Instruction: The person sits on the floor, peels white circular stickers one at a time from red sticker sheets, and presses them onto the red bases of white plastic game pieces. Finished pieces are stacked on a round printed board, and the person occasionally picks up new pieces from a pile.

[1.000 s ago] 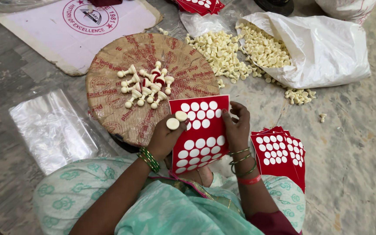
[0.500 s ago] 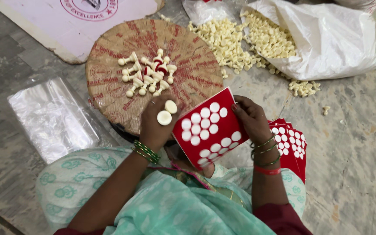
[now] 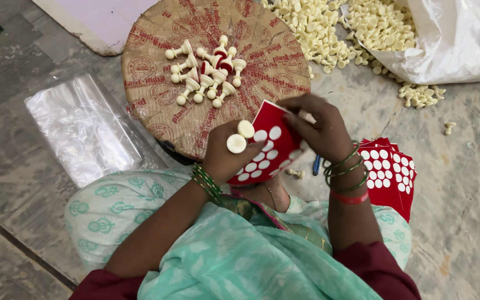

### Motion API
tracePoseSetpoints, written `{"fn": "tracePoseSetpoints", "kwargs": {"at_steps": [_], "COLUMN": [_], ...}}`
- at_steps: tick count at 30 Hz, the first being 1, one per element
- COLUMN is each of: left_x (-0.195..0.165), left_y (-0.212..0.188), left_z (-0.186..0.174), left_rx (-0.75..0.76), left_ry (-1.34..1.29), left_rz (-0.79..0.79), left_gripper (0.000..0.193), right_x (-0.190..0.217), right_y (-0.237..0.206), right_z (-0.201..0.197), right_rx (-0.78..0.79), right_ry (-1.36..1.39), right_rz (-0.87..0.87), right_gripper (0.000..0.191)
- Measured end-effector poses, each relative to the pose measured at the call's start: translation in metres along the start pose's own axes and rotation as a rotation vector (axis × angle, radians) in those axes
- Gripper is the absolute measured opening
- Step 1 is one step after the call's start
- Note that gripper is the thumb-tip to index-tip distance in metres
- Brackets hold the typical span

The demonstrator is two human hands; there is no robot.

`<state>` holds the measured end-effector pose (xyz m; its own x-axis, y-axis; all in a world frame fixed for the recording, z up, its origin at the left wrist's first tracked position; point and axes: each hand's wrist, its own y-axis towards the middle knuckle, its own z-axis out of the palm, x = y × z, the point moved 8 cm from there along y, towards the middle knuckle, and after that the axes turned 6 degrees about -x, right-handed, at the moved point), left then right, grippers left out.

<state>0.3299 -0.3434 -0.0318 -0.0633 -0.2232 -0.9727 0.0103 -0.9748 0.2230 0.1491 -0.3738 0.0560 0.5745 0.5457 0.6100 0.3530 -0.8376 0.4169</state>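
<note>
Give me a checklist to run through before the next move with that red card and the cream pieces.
1. Red card with white round dots gripped by both hands: ok.
2. Left hand holds two cream round-headed pieces at its fingers: ok.
3. Right hand on the card's top edge: ok.
4. More cream pieces on the round cardboard board: ok.
5. Stack of red dotted cards beside the right wrist: ok.
6. Dots firmly stuck: cannot tell.
</note>
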Motion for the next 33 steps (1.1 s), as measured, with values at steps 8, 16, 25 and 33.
{"fn": "tracePoseSetpoints", "kwargs": {"at_steps": [8,16,25,33], "left_x": [0.035,0.031,-0.005,0.025], "left_y": [0.000,-0.022,-0.031,-0.024], "left_z": [-0.007,0.022,0.022,0.023], "left_rx": [-0.246,-0.135,-0.165,-0.103], "left_ry": [-0.193,-0.503,0.107,-0.058], "left_rz": [-0.190,-0.278,0.077,-0.067], "left_gripper": [0.034,0.030,0.027,0.022], "right_x": [0.014,0.011,-0.002,-0.014], "right_y": [-0.036,-0.068,-0.081,-0.079], "right_z": [0.017,0.021,0.032,0.031], "right_rx": [-0.193,-0.105,-0.128,-0.178], "right_ry": [-0.005,0.107,0.110,0.309], "right_rz": [0.128,0.187,0.303,0.335], "right_gripper": [0.056,0.062,0.042,0.043]}}
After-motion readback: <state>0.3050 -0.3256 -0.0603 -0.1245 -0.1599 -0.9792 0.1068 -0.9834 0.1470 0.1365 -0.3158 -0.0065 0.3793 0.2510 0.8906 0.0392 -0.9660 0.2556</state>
